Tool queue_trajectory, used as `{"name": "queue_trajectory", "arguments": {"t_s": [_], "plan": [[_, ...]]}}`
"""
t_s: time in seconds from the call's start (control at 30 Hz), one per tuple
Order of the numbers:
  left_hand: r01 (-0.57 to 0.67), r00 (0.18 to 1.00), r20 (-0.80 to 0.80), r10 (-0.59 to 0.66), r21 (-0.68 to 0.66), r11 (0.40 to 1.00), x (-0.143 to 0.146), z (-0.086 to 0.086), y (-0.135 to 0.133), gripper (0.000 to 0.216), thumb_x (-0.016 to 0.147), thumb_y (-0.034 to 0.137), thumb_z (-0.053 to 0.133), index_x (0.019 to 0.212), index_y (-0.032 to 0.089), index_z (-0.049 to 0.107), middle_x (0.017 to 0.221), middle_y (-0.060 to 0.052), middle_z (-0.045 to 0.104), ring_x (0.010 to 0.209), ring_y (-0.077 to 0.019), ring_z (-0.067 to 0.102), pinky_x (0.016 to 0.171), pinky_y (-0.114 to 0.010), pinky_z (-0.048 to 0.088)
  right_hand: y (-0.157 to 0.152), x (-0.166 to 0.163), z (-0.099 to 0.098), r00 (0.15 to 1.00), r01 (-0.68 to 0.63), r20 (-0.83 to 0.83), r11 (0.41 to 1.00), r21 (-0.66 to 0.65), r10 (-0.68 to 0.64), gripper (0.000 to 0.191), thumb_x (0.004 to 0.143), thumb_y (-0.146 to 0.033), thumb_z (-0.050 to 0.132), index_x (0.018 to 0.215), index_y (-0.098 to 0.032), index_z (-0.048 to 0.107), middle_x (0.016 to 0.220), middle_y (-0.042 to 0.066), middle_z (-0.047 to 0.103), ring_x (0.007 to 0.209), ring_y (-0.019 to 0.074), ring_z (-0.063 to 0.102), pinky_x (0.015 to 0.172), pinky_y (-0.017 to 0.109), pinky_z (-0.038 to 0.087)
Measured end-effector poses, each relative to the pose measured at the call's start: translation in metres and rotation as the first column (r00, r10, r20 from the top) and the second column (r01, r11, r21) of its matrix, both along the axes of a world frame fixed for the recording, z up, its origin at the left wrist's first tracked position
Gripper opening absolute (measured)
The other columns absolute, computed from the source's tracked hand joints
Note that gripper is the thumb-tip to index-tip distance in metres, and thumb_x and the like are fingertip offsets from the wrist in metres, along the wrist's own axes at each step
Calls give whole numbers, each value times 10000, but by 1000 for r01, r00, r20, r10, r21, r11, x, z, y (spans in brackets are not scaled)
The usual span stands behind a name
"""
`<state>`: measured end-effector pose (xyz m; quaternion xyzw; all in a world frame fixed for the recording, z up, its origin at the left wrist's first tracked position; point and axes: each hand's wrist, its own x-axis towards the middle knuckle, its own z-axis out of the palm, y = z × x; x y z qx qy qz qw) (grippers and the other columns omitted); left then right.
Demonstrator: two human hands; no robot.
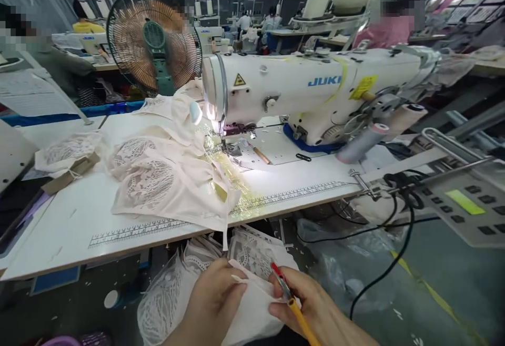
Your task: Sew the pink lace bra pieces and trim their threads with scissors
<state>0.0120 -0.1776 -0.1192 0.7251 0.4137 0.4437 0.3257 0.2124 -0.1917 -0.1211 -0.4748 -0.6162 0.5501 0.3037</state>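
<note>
Hands (215, 304) (311, 309) pinch lace piece (252, 309) — right grips pencil (294, 306)

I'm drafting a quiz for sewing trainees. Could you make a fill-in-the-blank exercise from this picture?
1. The left hand pinches white fabric; the right hand holds a tool with a ___ handle.
2. The sewing machine bears the brand name ___.
3. Left of the machine stands a ___ with orange blades.
Missing words: yellow; JUKI; fan.
</note>
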Motion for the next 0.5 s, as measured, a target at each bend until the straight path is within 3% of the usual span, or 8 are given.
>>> {"name": "queue_trajectory", "arguments": {"t_s": [0.1, 0.23, 0.37, 0.5], "plan": [[-24, 999, -31, 26, 47, 999, 2, -3, -3, 143, 822, 102, 520, 818, 227, 588, 767, 8, 607, 689, -129, 601, 633, -203, 471, 0, 3, -1, 994, 14, -103, 999, -46, -19, 418, 717, -608, 569, 689, -218, 419, 635, -30, 391, 562, 136, 356, 506, 244, 350], [24, 994, -111, -12, 108, 994, 0, -2, -8, 118, 856, 140, 508, 883, 234, 574, 830, -7, 623, 745, -133, 620, 673, -212, 485, 11, 10, 5, 992, -34, -127, 958, -285, -3, 465, 703, -673, 510, 726, -224, 392, 641, -36, 408, 526, 123, 377, 493, 249, 346], [147, 971, -214, -106, 190, 971, -3, -5, -13, 138, 879, 164, 483, 959, 227, 577, 906, -58, 632, 821, -162, 635, 712, -245, 525, 20, 13, 12, 981, -188, -35, 897, -401, 190, 356, 539, -410, 669, 698, -228, 407, 595, -75, 409, 523, 106, 349, 467, 218, 297], [264, 945, -249, -214, 190, 946, 3, -9, -21, 144, 890, 204, 487, 947, 234, 616, 898, -72, 664, 790, -180, 654, 694, -266, 545, 19, 7, 5, 974, -95, 164, 937, -336, 157, 271, 500, -123, 617, 612, -224, 393, 585, -73, 409, 538, 109, 337, 484, 230, 270]]}}
